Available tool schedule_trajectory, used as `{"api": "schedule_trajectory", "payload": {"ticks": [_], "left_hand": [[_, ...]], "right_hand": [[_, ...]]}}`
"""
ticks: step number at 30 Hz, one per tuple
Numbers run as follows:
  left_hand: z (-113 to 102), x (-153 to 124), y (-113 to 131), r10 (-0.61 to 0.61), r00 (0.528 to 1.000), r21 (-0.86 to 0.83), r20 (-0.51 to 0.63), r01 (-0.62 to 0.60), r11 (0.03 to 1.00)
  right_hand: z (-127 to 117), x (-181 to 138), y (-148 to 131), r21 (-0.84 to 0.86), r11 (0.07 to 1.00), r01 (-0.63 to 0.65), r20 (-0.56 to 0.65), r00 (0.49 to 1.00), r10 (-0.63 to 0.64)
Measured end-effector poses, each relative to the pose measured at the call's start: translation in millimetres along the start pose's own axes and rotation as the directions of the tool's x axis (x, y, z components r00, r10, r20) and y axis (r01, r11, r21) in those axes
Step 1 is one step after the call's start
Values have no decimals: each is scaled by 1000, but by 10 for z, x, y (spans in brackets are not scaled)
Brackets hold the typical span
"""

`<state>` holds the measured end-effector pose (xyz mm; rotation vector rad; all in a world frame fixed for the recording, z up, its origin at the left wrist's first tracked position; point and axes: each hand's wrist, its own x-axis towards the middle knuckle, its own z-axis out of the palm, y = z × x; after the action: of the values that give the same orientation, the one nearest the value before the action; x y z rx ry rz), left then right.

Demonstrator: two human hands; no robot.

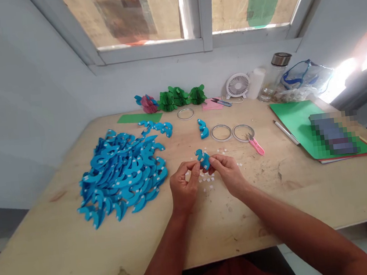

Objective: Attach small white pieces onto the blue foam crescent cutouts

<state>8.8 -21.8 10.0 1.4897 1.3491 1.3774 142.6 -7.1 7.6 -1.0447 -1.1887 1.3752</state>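
Observation:
Between my two hands is a small blue paper piece (203, 158) with a curved, wavy outline. My left hand (186, 182) pinches its left side with thumb and forefinger. On its right edge, my right hand (227, 172) grips it the same way. Small white squares (211, 187) lie scattered on the table around and below the hands. Another blue curved paper piece (203, 128) rests just beyond them. To the left spreads a large heap of blue curved paper pieces (123, 166), many bearing white squares. A few more blue pieces (157, 127) lie behind that heap.
Rolls of tape (222, 132) and pink thread snips (255, 144) lie right of centre. Green paper ornaments (179, 96), a small fan (237, 86) and a bottle (274, 76) stand along the back. Green sheets (296, 120) with a blurred dark object and a pen (286, 132) are at right.

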Motion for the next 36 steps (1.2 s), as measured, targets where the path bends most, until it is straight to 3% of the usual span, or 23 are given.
{"api": "schedule_trajectory", "payload": {"ticks": [4, 7, 15, 18, 28, 36], "left_hand": [[16, -16, 5, 93, 993, 135, -73, -83, 987], [29, -21, 6, 164, 985, 208, -59, -149, 967], [49, -16, -51, 221, 967, 282, -128, -178, 943], [68, -19, -69, 247, 964, 304, -100, -206, 930], [88, -20, -148, 218, 968, 338, -122, -165, 926], [81, -10, -166, 127, 985, 293, -113, -89, 952]], "right_hand": [[2, 8, 16, 20, 1000, -2, -6, 1000, 2], [7, 13, 13, 26, 1000, -8, -41, 999, 9], [15, 24, 54, 11, 1000, 6, -85, 996, -6], [11, 35, 86, 2, 999, 33, -106, 994, -33], [11, -3, 102, -282, 945, 167, -124, 970, -208], [30, -7, 145, -321, 931, 174, -113, 969, -220]]}}
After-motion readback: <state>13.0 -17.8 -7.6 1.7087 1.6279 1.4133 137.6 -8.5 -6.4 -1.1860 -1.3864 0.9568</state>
